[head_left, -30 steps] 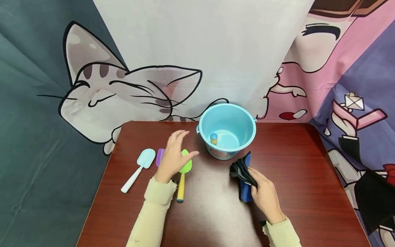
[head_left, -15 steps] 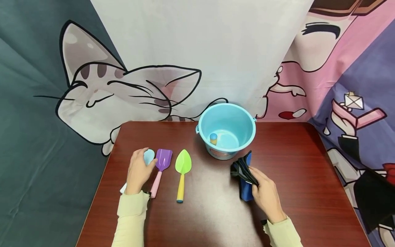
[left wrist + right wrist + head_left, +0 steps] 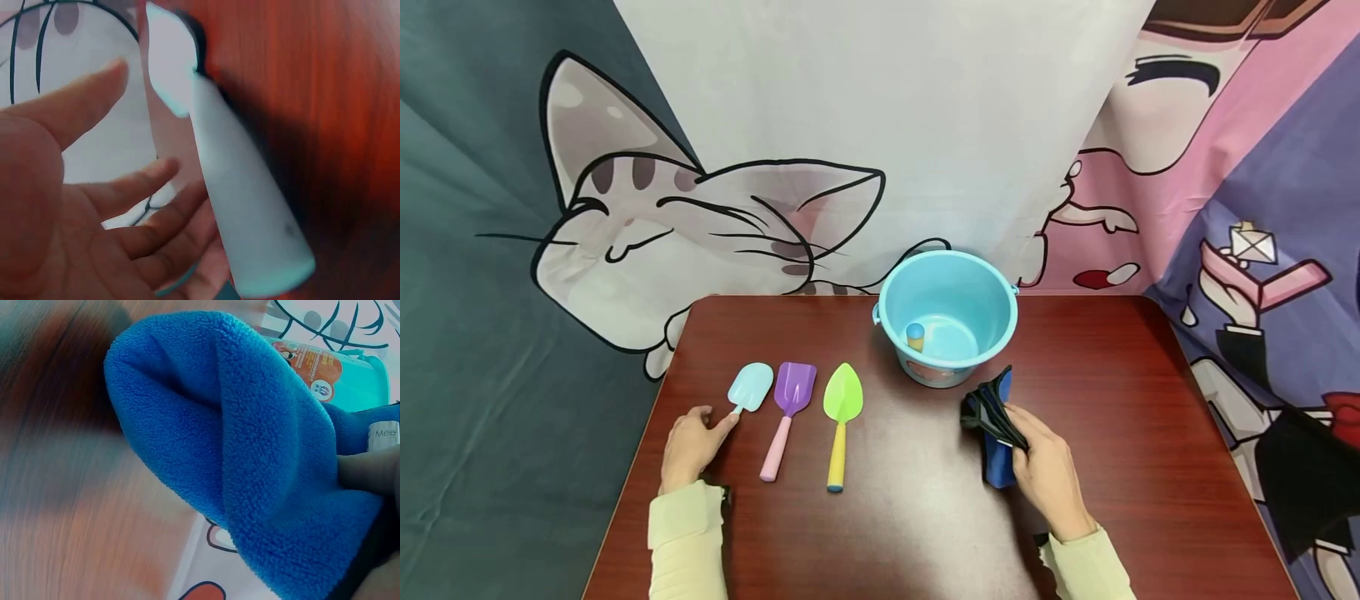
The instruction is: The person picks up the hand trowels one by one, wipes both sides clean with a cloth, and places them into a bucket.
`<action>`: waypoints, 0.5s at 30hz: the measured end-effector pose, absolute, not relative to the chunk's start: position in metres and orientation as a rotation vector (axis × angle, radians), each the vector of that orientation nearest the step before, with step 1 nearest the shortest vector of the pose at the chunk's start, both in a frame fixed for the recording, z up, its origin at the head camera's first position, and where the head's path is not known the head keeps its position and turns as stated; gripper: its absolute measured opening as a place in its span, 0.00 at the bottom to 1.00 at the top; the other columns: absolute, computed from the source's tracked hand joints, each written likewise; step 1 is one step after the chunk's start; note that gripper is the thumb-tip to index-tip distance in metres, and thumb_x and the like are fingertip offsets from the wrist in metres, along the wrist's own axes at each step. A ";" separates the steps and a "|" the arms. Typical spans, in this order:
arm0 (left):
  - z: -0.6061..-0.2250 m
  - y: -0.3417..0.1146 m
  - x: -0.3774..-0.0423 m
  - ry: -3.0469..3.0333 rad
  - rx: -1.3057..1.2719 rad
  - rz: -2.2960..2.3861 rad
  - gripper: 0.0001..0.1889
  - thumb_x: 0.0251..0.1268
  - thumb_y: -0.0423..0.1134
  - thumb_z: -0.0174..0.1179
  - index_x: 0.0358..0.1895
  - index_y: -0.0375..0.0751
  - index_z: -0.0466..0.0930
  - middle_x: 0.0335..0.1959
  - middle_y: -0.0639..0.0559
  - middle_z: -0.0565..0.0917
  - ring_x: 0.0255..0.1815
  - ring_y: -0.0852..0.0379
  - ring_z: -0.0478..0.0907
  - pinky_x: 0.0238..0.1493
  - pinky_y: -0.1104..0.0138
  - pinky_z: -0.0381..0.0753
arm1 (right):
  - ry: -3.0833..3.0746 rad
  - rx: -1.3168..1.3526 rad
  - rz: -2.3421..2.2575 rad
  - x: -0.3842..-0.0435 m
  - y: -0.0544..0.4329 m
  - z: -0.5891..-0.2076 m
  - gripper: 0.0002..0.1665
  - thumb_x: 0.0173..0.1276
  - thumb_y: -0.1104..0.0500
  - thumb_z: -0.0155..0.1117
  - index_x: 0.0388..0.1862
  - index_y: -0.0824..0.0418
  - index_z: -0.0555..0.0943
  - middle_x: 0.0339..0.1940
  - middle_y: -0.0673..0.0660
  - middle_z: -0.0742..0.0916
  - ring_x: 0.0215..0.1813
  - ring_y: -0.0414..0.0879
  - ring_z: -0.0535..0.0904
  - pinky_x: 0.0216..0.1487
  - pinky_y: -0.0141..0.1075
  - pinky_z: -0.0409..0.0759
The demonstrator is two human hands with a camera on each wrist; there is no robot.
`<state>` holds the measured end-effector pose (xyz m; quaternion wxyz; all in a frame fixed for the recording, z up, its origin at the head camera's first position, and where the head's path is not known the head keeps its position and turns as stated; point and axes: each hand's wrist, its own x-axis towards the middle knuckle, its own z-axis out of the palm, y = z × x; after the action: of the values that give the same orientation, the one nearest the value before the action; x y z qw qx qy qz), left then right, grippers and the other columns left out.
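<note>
My left hand is at the left of the table, spread over a toy shovel with a light-blue blade. Its white handle lies beside my fingers in the left wrist view, with thumb and fingers apart and not wrapped round it. To its right lie a purple shovel with a pink handle and a green pointed trowel with a yellow handle. My right hand grips a folded blue fleecy cloth with black edging and a white label, held in front of the bucket.
A light-blue bucket stands at the back of the table. Inside it is a small blue-topped, tan piece. A printed cloth backdrop hangs right behind the table's rear edge.
My left hand has moved left, from over the purple shovel and green trowel to the light-blue shovel's handle, uncovering the other two. My right hand stays in place with the cloth.
</note>
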<state>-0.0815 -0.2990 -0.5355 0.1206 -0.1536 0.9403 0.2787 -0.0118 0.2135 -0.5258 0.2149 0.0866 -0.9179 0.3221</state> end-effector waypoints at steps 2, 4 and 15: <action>-0.535 -0.306 -0.077 2.719 -0.439 0.797 0.40 0.71 0.56 0.59 0.68 0.22 0.65 0.58 0.24 0.74 0.58 0.29 0.72 0.57 0.40 0.71 | -2.547 0.234 0.892 -0.011 0.214 -0.526 0.38 0.45 0.81 0.56 0.57 0.62 0.85 0.56 0.58 0.87 0.54 0.53 0.84 0.56 0.19 0.67; -0.536 -0.312 -0.073 2.699 -0.430 0.794 0.40 0.70 0.57 0.59 0.67 0.22 0.66 0.56 0.25 0.77 0.54 0.32 0.75 0.54 0.42 0.73 | -2.551 0.228 0.892 -0.011 0.214 -0.526 0.38 0.45 0.81 0.56 0.57 0.62 0.85 0.56 0.58 0.87 0.54 0.53 0.84 0.56 0.20 0.67; -0.542 -0.322 -0.057 2.620 -0.492 0.953 0.33 0.67 0.48 0.66 0.63 0.23 0.72 0.45 0.34 0.84 0.40 0.45 0.80 0.37 0.59 0.76 | -2.562 0.216 0.896 -0.011 0.213 -0.528 0.37 0.46 0.81 0.56 0.57 0.61 0.85 0.55 0.58 0.87 0.55 0.53 0.84 0.55 0.22 0.69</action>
<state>-0.0574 -0.3218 -0.5416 0.1549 -0.1717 0.9143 0.3327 -0.0110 0.2128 -0.5277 0.2078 0.0777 -0.9204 0.3219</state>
